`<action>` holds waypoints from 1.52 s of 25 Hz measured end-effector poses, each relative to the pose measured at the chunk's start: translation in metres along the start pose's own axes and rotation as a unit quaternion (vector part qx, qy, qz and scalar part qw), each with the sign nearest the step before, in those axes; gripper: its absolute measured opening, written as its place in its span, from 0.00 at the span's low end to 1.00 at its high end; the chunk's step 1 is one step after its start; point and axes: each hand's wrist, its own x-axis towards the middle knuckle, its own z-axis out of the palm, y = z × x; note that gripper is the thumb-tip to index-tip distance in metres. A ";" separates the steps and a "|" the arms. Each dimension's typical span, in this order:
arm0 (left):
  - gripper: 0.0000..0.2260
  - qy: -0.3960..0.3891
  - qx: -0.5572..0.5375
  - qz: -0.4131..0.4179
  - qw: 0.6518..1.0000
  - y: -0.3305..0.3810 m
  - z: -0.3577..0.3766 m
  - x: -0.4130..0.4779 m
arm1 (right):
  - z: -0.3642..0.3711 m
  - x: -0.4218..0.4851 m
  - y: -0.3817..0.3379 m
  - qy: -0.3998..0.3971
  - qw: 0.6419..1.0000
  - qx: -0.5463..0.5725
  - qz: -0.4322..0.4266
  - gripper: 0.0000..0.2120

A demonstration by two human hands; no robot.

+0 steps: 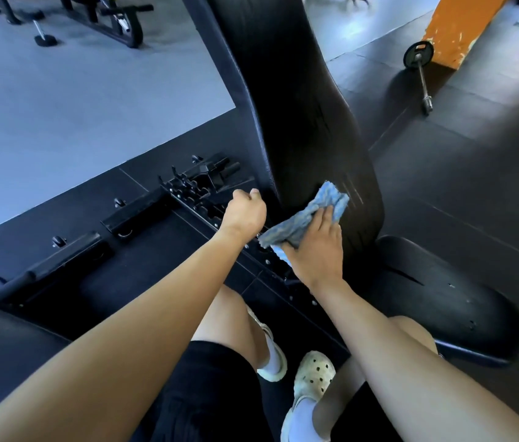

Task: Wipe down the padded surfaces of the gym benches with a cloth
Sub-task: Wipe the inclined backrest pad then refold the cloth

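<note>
A black padded backrest (299,100) of a gym bench runs from the top of the view down to its lower end, where the black seat pad (449,301) begins. My right hand (315,250) holds a crumpled blue cloth (312,215) against the lower end of the backrest, fingers over the cloth. My left hand (247,212) is curled into a loose fist beside the backrest's left edge, above the bench frame, with nothing visible in it.
The bench's black metal frame and adjustment ladder (194,193) lie left of the pad on dark rubber flooring. A barbell with a plate (419,62) lies by an orange pillar (455,27) at the upper right. Another machine (92,17) stands at the upper left. My legs and clogs are below.
</note>
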 end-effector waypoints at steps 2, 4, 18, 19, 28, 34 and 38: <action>0.14 0.013 -0.042 0.001 0.999 -0.001 0.008 -0.001 | -0.015 0.015 -0.022 0.042 0.999 0.019 -0.020 0.49; 0.11 0.030 -0.107 0.002 0.994 -0.002 0.015 -0.003 | -0.028 0.027 -0.041 0.090 0.995 0.036 -0.034 0.41; 0.07 0.115 -0.040 0.012 0.992 -0.019 0.027 -0.005 | -0.055 0.013 -0.021 0.026 0.983 0.175 -0.045 0.34; 0.05 0.153 -0.031 0.000 0.988 -0.017 0.022 -0.005 | -0.061 0.015 -0.027 0.030 0.981 0.186 -0.049 0.32; 0.14 -0.065 -0.280 -0.149 0.946 -0.028 0.056 0.003 | -0.043 0.004 0.002 0.038 0.972 0.219 -0.073 0.12; 0.19 -0.003 -0.376 -0.124 0.918 -0.047 0.083 0.020 | -0.038 0.013 0.006 0.011 0.964 0.238 -0.114 0.11; 0.23 -0.158 -0.313 -0.165 0.922 -0.106 0.128 0.008 | 0.003 -0.022 0.051 -0.014 0.977 0.204 -0.066 0.16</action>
